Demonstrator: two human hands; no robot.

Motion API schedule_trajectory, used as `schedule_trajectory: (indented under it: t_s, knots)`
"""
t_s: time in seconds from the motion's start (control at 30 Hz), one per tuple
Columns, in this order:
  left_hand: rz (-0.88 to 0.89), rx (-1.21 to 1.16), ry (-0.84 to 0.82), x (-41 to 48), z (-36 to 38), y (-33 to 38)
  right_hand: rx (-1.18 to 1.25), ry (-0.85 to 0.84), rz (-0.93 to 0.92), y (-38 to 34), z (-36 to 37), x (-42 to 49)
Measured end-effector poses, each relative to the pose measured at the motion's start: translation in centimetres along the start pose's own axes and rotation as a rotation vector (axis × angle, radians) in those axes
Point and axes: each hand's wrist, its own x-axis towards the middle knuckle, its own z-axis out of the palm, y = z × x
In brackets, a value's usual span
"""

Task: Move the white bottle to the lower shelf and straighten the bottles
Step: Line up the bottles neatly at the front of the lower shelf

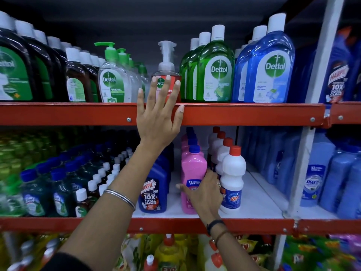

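Note:
A white bottle (pixel 233 173) with a red cap stands upright at the front of a row of like bottles on the lower shelf (pixel 259 202). Left of it is a row of pink bottles (pixel 193 169). My right hand (pixel 204 192) is at the front pink bottle, with the thumb across its front and the fingers in the gap between it and the white bottle. My left hand (pixel 158 114) is raised with its fingers spread. It lies flat against a red pump bottle (pixel 166 73) and the upper shelf's red edge (pixel 254 113).
Green and blue Dettol bottles (pixel 214 75) crowd the upper shelf to the right of the pump bottle, clear pump bottles (pixel 115 83) to its left. A blue Harpic bottle (pixel 153 194) stands left of the pink row. A white upright post (pixel 304 153) bounds the bay on the right.

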Motion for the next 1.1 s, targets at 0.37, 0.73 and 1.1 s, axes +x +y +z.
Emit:
schedule_trajectory:
  t_s: [0.37,0.73,1.1]
  knots:
    - [-0.211,-0.398,-0.058,-3.8,-2.3,5.6,0.406,0.274,-0.275,5.2,-5.0,-1.9]
    - [-0.683,-1.175,-0.445,-13.9,-1.8,16.4,0.865,-0.112,0.157,13.0,-6.9,1.2]
    - [-1.237,-1.44,-0.707,-16.4,-0.2,19.5,1.016,-0.39,0.438,13.0,-7.6,3.0]
